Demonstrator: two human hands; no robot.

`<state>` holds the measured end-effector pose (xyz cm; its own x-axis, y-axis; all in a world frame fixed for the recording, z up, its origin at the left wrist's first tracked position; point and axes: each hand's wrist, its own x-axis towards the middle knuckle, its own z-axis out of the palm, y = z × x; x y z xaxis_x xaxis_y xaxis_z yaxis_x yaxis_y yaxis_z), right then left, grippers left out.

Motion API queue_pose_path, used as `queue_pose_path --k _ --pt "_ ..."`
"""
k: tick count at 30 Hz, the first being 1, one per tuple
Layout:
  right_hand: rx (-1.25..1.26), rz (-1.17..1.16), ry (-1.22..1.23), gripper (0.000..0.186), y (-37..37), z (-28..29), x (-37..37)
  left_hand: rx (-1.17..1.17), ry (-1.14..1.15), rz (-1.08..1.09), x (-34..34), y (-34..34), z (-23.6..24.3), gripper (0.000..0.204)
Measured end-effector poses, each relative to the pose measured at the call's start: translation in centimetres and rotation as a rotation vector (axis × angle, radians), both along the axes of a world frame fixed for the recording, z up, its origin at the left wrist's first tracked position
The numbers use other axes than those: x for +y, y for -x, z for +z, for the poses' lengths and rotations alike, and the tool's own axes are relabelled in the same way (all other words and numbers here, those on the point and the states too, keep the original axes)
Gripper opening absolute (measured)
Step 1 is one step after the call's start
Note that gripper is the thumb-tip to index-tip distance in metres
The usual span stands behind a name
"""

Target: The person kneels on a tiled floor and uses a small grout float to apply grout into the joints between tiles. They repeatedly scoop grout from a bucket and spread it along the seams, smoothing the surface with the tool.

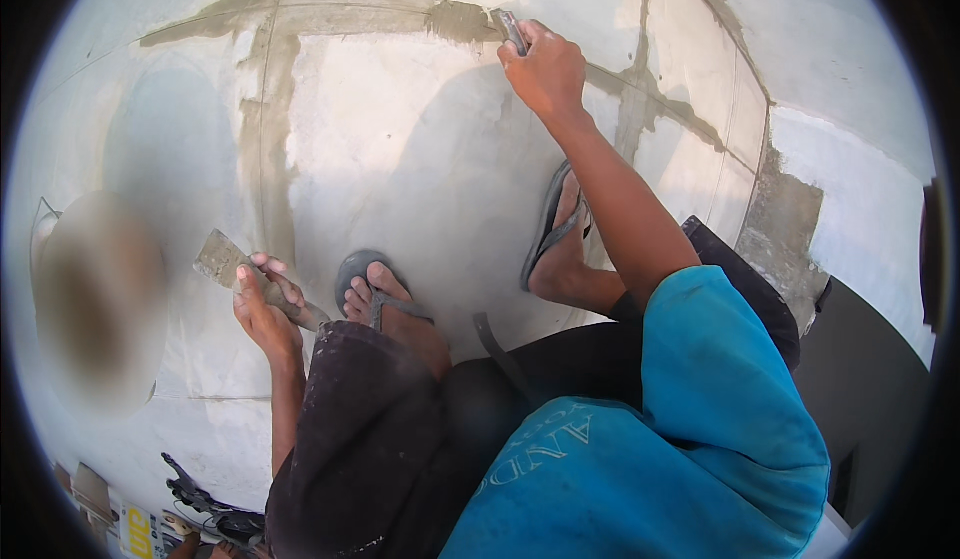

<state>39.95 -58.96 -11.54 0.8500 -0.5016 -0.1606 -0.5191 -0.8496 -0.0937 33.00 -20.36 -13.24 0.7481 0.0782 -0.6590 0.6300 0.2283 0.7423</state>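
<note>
My right hand (546, 67) is closed round a putty knife (508, 31), whose blade meets the pale panelled surface at the end of a band of damp grey filler (460, 21). Lower at the left, my left hand (268, 309) grips a second putty knife (222, 257). Grey paste coats its wide blade, and its handle (305, 311) points toward my knee. Filler stains the fingers of that hand. Between the two hands lie pale panels (350, 109) with grey filled seams (265, 149) crossing them.
My feet stand in dark flip-flops (362, 269) on the panels. A blurred round shape (100, 299) with a thin wire loop is at the left. A black strappy object (205, 499) and a white-and-yellow package (138, 531) lie at lower left. Bare grey patches (785, 219) show at right.
</note>
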Motion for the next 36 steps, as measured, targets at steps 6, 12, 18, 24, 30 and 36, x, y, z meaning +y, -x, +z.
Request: queue_pose_path --k 6,12,18,24,30,36 --pt "-0.202 -0.159 0.016 0.025 -3.7 -4.2 0.8 0.01 0.034 -0.01 -0.3 -0.1 -0.7 0.04" --pt "-0.069 -0.07 -0.337 0.039 -8.6 -4.0 10.9 -0.012 0.048 0.009 -0.2 -0.2 -0.6 0.039" --pt "-0.273 -0.145 -0.366 0.033 -2.0 -1.0 -0.9 -0.026 0.032 0.055 0.5 -0.1 0.0 0.037" --pt "-0.339 0.318 0.136 0.034 2.3 -4.4 -2.5 0.011 0.075 0.042 -0.2 0.5 -1.4 0.036" --pt "0.092 0.013 0.033 0.032 2.2 0.2 -0.4 -0.009 0.037 -0.004 -1.0 -0.1 -1.3 0.037" --pt "-0.063 -0.216 0.022 0.024 0.5 -2.4 -4.0 -0.011 0.058 0.003 -1.2 -0.3 -0.9 0.037"
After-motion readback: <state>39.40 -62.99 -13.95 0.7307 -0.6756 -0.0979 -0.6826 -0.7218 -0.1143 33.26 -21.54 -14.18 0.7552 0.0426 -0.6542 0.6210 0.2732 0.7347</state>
